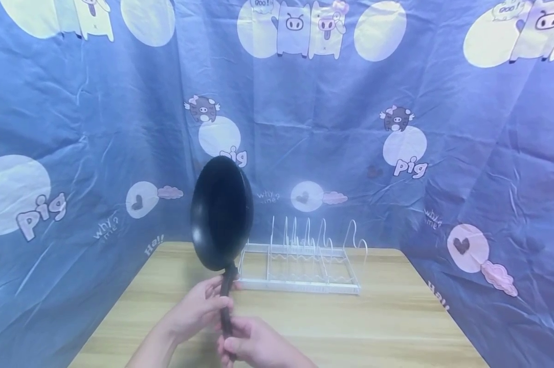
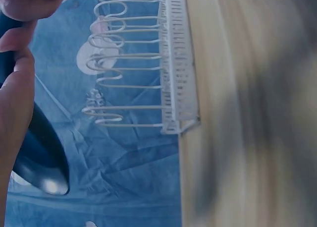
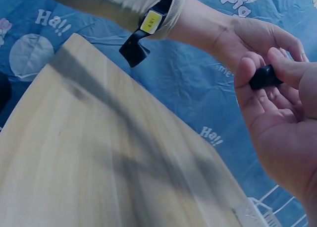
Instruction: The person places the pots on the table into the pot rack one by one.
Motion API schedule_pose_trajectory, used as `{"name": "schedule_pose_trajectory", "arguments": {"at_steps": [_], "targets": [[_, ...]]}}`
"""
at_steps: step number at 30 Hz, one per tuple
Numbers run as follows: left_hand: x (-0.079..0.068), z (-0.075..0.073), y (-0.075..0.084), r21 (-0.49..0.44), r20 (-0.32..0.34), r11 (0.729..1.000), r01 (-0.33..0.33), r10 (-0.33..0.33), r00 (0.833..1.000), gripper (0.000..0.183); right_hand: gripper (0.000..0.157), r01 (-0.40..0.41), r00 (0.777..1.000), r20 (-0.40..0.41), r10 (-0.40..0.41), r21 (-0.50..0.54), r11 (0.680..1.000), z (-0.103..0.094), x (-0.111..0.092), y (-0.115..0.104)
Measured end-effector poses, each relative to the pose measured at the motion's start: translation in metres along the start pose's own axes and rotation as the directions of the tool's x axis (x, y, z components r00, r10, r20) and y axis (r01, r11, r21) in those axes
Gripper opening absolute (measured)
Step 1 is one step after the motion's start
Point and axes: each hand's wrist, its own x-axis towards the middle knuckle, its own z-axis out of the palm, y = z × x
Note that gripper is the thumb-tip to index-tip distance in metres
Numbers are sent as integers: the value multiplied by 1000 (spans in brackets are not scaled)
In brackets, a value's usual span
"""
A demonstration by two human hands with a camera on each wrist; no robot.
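A black frying pan (image 1: 222,214) is held upright above the table's front half, its handle pointing down and its round body at the top. My left hand (image 1: 198,306) grips the handle (image 1: 226,289) just below the pan body. Lower down, my right hand (image 1: 253,340) holds the handle's end between thumb and fingers. In the right wrist view, the black handle tip (image 3: 266,77) pokes out between the thumb and fingers of the right hand (image 3: 282,113). Part of the pan's dark side (image 2: 44,157) shows past the left hand (image 2: 17,88) in the left wrist view.
Behind the hands, a white wire rack (image 1: 300,289) with several upright loops stands on the wooden table (image 1: 378,327). Blue cloth (image 1: 304,102) printed with cartoon pigs hangs around the table's back and sides. A strapped band with a yellow label (image 3: 151,22) sits on the left wrist.
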Motion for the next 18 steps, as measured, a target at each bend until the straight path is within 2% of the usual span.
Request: {"name": "schedule_pose_trajectory", "arguments": {"at_steps": [4, 8, 15, 18], "targets": [[11, 4, 7, 11, 74, 1000, -18, 17, 997, 65, 27, -3, 997, -76, -6, -119, 993, -3, -4, -7], [20, 4, 10, 29, 136, 999, -31, 27, 990, 67, 26, -19, 990, -144, -7, -176, 984, -5, -10, -14], [31, 2, 14, 152, 120, 988, -33, 14, 993, 63, 41, -10, 970, -238, -53, -254, 967, -6, -19, -19], [35, 4, 16, 177, 131, 984, -36, 12, 991, 61, 39, -12, 961, -270, -62, -262, 965, -6, -20, -19]]}}
